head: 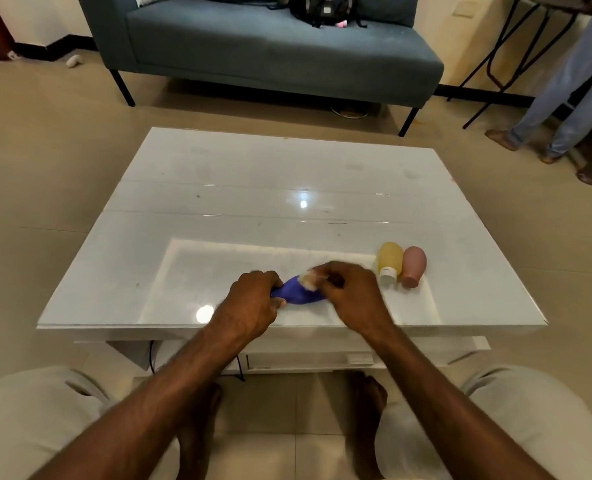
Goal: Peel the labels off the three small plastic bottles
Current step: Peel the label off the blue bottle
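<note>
A small purple bottle (298,292) lies between my hands near the front edge of the white table (253,188). My left hand (253,301) grips its left end. My right hand (348,292) pinches a pale, crumpled label (309,280) at the bottle's top; the hand is motion-blurred. To the right lie a yellow bottle (389,261) with a white cap and a pink bottle (413,265), side by side, caps towards me.
A blue sofa (270,46) with a black bag (325,8) stands behind the table. Another person's legs (564,98) are at the far right beside a black folding stand. My knees and bare feet are below the table's front edge.
</note>
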